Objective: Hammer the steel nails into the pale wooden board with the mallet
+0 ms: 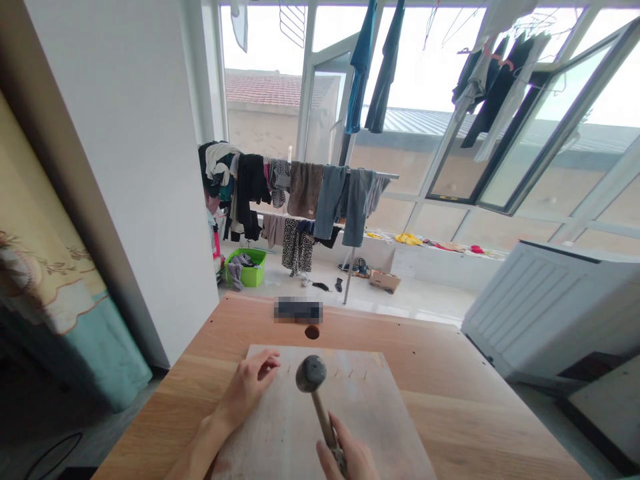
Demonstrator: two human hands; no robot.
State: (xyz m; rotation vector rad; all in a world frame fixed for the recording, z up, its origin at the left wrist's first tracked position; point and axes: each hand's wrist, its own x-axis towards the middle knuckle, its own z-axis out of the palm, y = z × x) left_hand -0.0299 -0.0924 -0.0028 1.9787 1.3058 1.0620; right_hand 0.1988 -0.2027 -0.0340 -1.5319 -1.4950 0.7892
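Note:
My right hand (350, 455) is wrapped round the wooden handle of a rubber mallet (311, 375). Its dark head is over the upper middle of a pale wooden board (295, 427) and hides part of it. My left hand (253, 375) rests at the board's upper left edge, fingers loosely bent and thumb apart, with nothing visible in it. Just right of those fingertips a thin nail (289, 368) stands in the board. Several more nails (351, 374) stand upright in a row to the right of the mallet head.
The board lies on a wood-grain table (450, 400) with a round hole (312, 332) near its far edge. A blurred dark object (299, 310) sits beyond the hole. Past the table are a laundry rack (320, 190), a green basket (253, 267) and a white ribbed panel (545, 300).

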